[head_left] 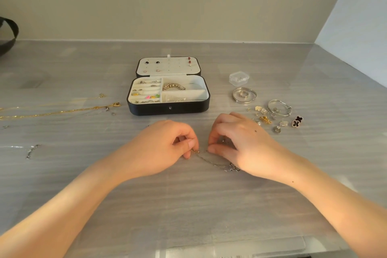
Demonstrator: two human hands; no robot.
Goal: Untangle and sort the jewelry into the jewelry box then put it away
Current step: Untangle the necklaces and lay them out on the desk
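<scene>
Between the fingers [191,144] a fine metal chain [209,161] is glinting; beneath them the smooth, glossy, grey-streaked surface [188,205] is reflecting light.

The thin chain [211,160] slips out of sight at both ends, under the curled fingers [191,144] of the left hand [165,148] and beneath the right hand [240,142], so its full length cannot be told. Two gold necklaces [62,111] run off the left edge, where a dark strap-like object [9,35] is also cut off. The contents of the small clear box [239,78] and the tiny pieces in the jewelry box [167,109] are too small to identify.
</scene>
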